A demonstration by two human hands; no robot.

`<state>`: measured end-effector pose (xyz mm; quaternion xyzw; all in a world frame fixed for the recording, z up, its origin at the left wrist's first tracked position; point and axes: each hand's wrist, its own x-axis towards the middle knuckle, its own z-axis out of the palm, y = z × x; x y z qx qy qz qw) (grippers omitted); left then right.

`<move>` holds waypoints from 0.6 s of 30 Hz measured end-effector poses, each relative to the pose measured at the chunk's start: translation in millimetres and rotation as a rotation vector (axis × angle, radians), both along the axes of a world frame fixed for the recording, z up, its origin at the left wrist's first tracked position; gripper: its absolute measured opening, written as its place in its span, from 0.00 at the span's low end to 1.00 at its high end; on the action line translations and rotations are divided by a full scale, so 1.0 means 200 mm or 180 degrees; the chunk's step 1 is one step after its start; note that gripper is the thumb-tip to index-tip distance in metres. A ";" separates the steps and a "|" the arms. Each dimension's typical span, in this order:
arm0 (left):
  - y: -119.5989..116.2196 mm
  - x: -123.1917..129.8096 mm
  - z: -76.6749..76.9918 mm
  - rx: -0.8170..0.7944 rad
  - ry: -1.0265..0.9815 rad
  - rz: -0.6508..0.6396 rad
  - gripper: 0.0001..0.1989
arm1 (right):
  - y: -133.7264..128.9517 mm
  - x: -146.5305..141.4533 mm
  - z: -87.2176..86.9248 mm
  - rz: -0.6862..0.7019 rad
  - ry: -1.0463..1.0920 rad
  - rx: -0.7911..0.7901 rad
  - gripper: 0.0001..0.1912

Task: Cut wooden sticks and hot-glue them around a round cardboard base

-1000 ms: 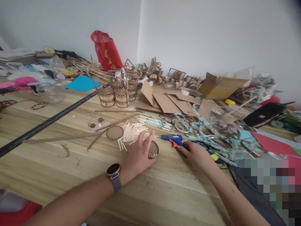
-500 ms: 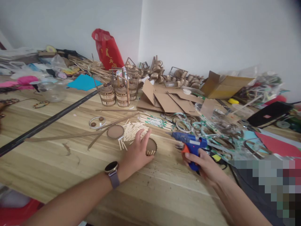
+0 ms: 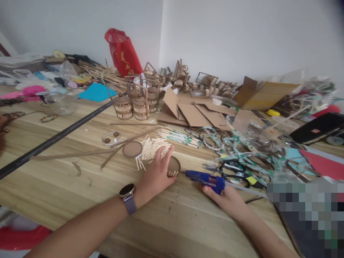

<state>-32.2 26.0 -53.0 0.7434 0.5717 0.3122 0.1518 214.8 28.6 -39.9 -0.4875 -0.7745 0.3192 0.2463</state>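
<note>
My left hand [image 3: 155, 172] holds a round cardboard base [image 3: 174, 165] by its edge on the table, with thumb at the near side. This base has a dark ridged rim and a few short pale sticks standing along its near edge. In my right hand [image 3: 228, 201] is a blue hot glue gun [image 3: 204, 179], its nozzle pointing left at the base's right rim. Whether the tip touches the rim I cannot tell. Beside the left fingers lies a pile of short sticks [image 3: 152, 147]. A second round base [image 3: 132, 148] rests left of that pile.
Small lidded stick baskets [image 3: 124, 107] stand behind, near a red bag [image 3: 124, 53]. Cardboard sheets [image 3: 188, 111] lie at the back middle. Black-handled scissors [image 3: 233, 172] and tangled strips sit right of the glue gun. A thin brown strip [image 3: 72, 154] crosses the left side.
My right hand has brought the glue gun left and down, from beside the base to its right rim. The scissors behind it are now uncovered. My left hand stays put.
</note>
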 end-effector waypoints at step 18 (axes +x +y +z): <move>0.00 0.00 0.00 0.0053 -0.0007 -0.0037 0.52 | -0.03 -0.04 -0.01 0.0046 -0.0313 0.0330 0.19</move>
